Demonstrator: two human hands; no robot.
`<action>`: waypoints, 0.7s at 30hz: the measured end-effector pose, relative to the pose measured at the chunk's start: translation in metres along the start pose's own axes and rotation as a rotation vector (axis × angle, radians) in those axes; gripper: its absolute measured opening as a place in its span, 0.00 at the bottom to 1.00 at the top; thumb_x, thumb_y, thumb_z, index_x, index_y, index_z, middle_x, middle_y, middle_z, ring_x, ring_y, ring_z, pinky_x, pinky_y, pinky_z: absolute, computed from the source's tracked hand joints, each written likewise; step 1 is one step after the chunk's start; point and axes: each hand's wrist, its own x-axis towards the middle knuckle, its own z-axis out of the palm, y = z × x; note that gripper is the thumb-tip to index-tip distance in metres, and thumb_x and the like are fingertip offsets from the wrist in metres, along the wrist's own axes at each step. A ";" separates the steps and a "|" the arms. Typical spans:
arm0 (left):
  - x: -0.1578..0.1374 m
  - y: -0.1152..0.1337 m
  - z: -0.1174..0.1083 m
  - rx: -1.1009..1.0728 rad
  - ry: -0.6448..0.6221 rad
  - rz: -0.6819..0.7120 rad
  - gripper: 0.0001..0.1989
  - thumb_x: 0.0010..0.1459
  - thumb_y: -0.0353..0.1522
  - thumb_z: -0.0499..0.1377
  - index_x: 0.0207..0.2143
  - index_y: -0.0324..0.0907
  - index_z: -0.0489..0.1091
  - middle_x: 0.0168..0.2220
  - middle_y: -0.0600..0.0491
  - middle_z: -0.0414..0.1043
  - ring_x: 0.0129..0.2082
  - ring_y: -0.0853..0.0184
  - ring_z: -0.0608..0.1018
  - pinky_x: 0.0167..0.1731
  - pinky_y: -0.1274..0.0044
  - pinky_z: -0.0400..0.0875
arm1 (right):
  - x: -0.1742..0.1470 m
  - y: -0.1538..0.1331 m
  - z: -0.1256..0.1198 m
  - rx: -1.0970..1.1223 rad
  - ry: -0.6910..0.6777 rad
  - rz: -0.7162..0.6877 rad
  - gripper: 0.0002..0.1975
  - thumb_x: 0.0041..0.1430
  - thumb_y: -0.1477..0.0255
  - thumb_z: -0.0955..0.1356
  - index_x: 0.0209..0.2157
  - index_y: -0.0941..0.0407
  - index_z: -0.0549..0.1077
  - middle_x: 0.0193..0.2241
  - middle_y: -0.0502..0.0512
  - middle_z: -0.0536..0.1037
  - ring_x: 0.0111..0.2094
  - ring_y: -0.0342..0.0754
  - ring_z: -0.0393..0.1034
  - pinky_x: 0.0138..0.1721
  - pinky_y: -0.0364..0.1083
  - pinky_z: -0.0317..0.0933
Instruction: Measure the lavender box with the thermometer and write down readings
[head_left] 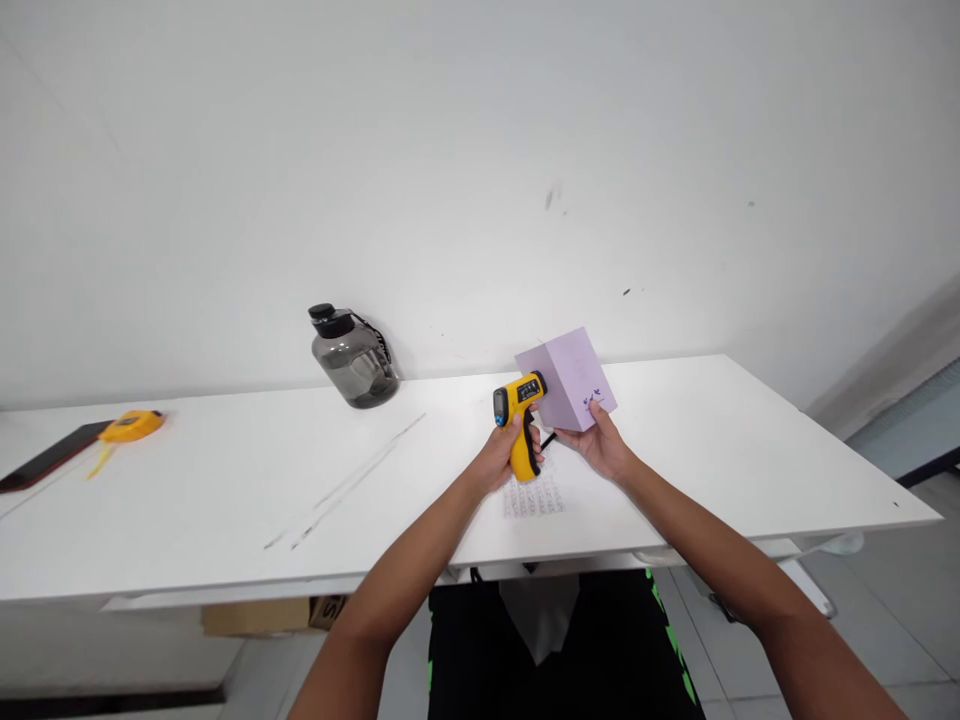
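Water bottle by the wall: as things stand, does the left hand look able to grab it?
Probably not right away: the left hand is wrapped around the yellow thermometer gun. Otherwise the way seems free, with nothing standing on the table between hand and bottle.

From my end, the yellow thermometer gun (523, 400) looks like smooth hard plastic with matt black trim. The lilac card (579, 380) reads as stiff paper, pretty matt, with dark print on it. I'd call the bottle (358, 365) smoky see-through plastic, definitely glossy, with a duller black cap (322, 311). The surface (225, 480) is smooth white with a faint sheen, plus some dark scuffs. I get a flat painted finish on the wall (465, 180), smudged in spots. Tape measure's (129, 427) casing seems plastic; the box (255, 618) below is plain brown cardboard.
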 end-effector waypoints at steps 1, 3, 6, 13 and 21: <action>0.001 -0.001 -0.001 0.003 -0.006 0.003 0.38 0.50 0.54 0.69 0.56 0.42 0.67 0.30 0.54 0.74 0.26 0.69 0.77 0.31 0.72 0.79 | -0.001 -0.001 0.000 0.006 -0.006 0.007 0.22 0.60 0.57 0.74 0.53 0.48 0.74 0.52 0.53 0.82 0.50 0.51 0.79 0.47 0.49 0.79; 0.001 -0.002 -0.002 0.002 -0.013 0.004 0.39 0.50 0.55 0.69 0.56 0.42 0.66 0.31 0.54 0.75 0.26 0.68 0.78 0.32 0.71 0.79 | -0.002 -0.003 0.001 0.016 -0.020 0.017 0.21 0.60 0.57 0.73 0.53 0.48 0.74 0.52 0.53 0.82 0.49 0.51 0.80 0.47 0.49 0.79; 0.000 -0.003 -0.001 -0.002 -0.010 0.005 0.38 0.50 0.55 0.69 0.55 0.43 0.66 0.31 0.54 0.75 0.27 0.68 0.78 0.33 0.71 0.80 | -0.002 -0.005 0.002 0.007 -0.041 0.029 0.21 0.61 0.57 0.73 0.53 0.49 0.74 0.51 0.53 0.82 0.49 0.50 0.80 0.47 0.48 0.79; -0.002 -0.004 0.002 -0.019 -0.012 -0.003 0.37 0.51 0.55 0.68 0.55 0.42 0.68 0.29 0.55 0.74 0.26 0.68 0.78 0.33 0.71 0.80 | -0.001 -0.006 0.000 -0.021 -0.040 0.025 0.22 0.60 0.57 0.73 0.53 0.49 0.74 0.52 0.54 0.82 0.49 0.51 0.80 0.45 0.48 0.79; 0.000 -0.003 0.004 -0.040 -0.032 0.016 0.38 0.50 0.54 0.70 0.56 0.41 0.69 0.29 0.55 0.74 0.26 0.69 0.77 0.34 0.71 0.81 | 0.000 -0.006 -0.001 -0.008 -0.038 0.009 0.22 0.58 0.58 0.74 0.53 0.49 0.74 0.52 0.53 0.82 0.49 0.51 0.80 0.44 0.48 0.80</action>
